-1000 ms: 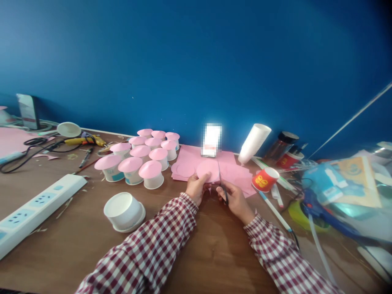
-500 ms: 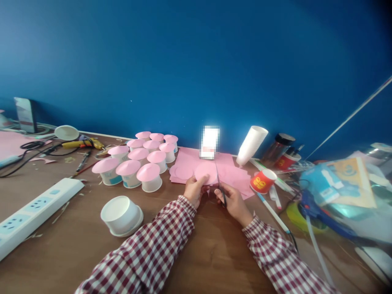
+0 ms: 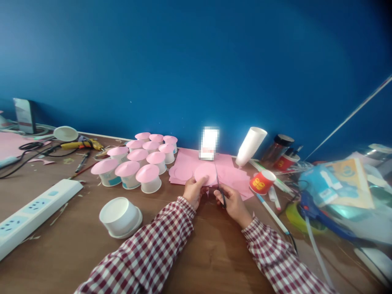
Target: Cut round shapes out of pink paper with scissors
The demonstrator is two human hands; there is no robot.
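My left hand point(image 3: 194, 192) pinches a pink paper circle point(image 3: 206, 172) at its near edge, thumb on top. In my right hand point(image 3: 234, 203) is a pair of scissors point(image 3: 223, 199), the fingers closed around its dark handles. The blades point away from me along the right side of the circle. Beneath and behind lie more pink paper sheets point(image 3: 190, 157) with cut circles on them. To the left stand several white paper cups point(image 3: 150, 186) topped with shallow pink paper cones point(image 3: 147, 173).
A white power strip point(image 3: 39, 208) and upturned white cups point(image 3: 119, 216) are at left, with a yellow glue gun point(image 3: 79, 144) behind. Rightward are a leaning cup stack point(image 3: 251, 145), a red paper cup point(image 3: 262, 182), a marker point(image 3: 272, 213), and a blue glue gun point(image 3: 326, 216).
The view has shifted very slightly. Both hands keep their hold on the paper circle and the scissors, with almost no visible movement.
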